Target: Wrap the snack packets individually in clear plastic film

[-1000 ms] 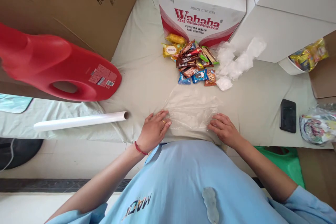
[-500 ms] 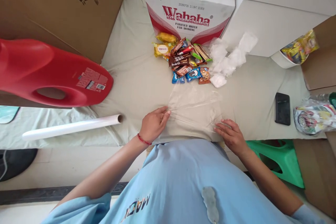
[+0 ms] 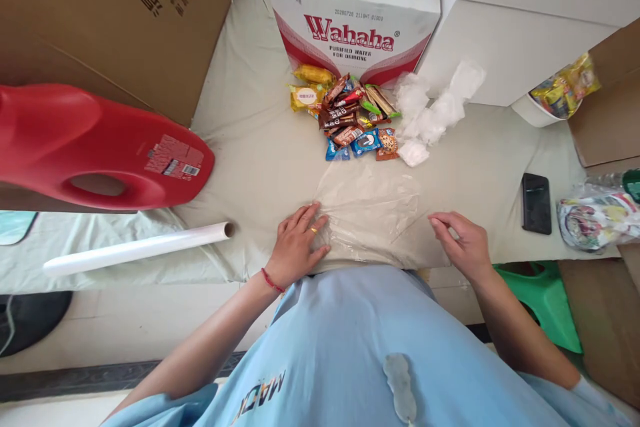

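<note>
A sheet of clear plastic film (image 3: 370, 213) lies spread on the cloth-covered table in front of me. My left hand (image 3: 299, 243) rests flat at the film's left edge, fingers apart, with a ring and a red wrist cord on it. To the right of the film, my right hand (image 3: 463, 243) is closed, thumb and fingertips drawn together in a pinch. Whether anything thin is between those fingertips cannot be made out. Just beyond the film is a pile of wrapped snacks (image 3: 347, 117), and beside it are several clear, crumpled plastic-wrapped bundles (image 3: 415, 152).
A white roll of film (image 3: 140, 248) and a red jug (image 3: 150, 160) are on the left. Behind the snacks stands a Wahaha carton (image 3: 355, 20). At right are a phone (image 3: 537, 203), a white tub of snacks (image 3: 537, 112), a plastic-wrapped bundle (image 3: 595, 221) and a green stool (image 3: 550, 300).
My left hand has gone from pinching the film's edge to lying flat with spread fingers. My right hand has left the film, moved right and closed. The film lies flatter.
</note>
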A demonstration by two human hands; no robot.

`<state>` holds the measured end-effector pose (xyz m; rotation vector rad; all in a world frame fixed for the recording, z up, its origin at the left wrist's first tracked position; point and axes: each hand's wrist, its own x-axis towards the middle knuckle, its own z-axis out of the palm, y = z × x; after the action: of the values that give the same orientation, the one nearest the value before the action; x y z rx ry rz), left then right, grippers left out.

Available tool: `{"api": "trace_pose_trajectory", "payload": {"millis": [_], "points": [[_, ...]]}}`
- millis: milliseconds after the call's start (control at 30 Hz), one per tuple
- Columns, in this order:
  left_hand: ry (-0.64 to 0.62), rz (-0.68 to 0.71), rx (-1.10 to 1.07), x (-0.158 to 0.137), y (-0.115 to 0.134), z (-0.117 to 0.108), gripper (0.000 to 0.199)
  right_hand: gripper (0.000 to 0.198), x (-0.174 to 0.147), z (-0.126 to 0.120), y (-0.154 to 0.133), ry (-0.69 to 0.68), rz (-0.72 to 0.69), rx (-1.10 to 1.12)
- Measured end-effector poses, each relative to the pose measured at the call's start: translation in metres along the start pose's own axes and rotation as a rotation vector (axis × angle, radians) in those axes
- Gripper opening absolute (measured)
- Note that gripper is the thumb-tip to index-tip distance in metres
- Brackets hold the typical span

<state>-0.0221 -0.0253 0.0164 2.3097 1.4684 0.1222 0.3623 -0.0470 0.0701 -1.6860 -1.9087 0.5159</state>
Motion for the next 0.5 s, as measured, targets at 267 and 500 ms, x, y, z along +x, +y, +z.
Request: {"api": "trace_pose_trajectory", "payload": {"millis": [267, 500], "points": [[0.065, -0.015, -0.144, -0.019, -0.008, 0.01, 0.07, 0.028, 0.067, 0.112, -0.095, -0.578, -0.687, -0.216], [0.432, -0.217, -0.219, -0.021, 0.028, -0.041, 0.032, 0.045, 0.044, 0.172, -0.094, -0.586, -0.803, -0.112]]}}
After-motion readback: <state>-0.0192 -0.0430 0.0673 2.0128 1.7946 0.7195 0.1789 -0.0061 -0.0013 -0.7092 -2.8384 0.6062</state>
